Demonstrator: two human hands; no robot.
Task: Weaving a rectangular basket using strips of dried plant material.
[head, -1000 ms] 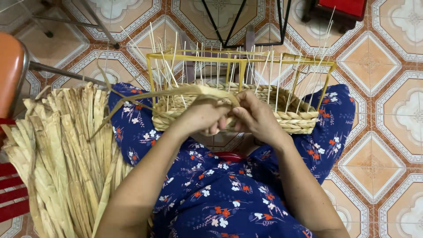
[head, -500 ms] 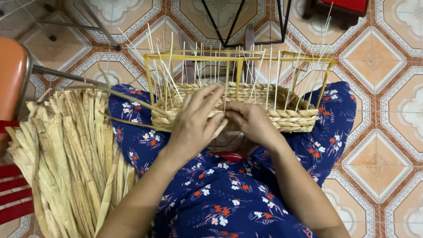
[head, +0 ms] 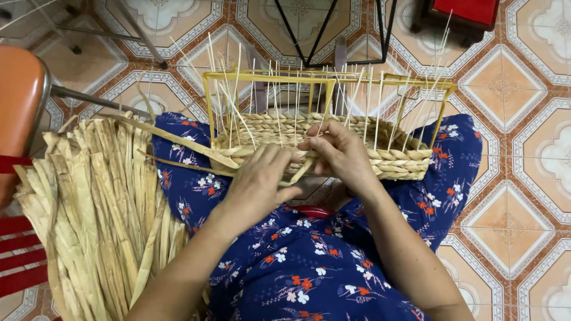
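Note:
A half-woven straw basket (head: 398,157) rests on my knees, built on a yellow rectangular frame (head: 267,77) with several thin upright ribs. My left hand (head: 259,181) presses on the near woven rim and grips a long dried straw strand (head: 172,139) that trails off to the left. My right hand (head: 339,151) pinches the same strand where it meets the rim, its fingers tucked between the ribs. Both hands are close together at the basket's front edge.
A thick bundle of dried straw strands (head: 95,214) lies on my left. An orange chair seat (head: 18,101) with metal legs stands at the far left. A black metal stand (head: 333,30) and a red stool (head: 464,12) are on the patterned tile floor (head: 517,196) beyond.
My left hand has slid down from flat over the rim to gripping the strand at its front. The right hand has shifted up onto the rim among the ribs.

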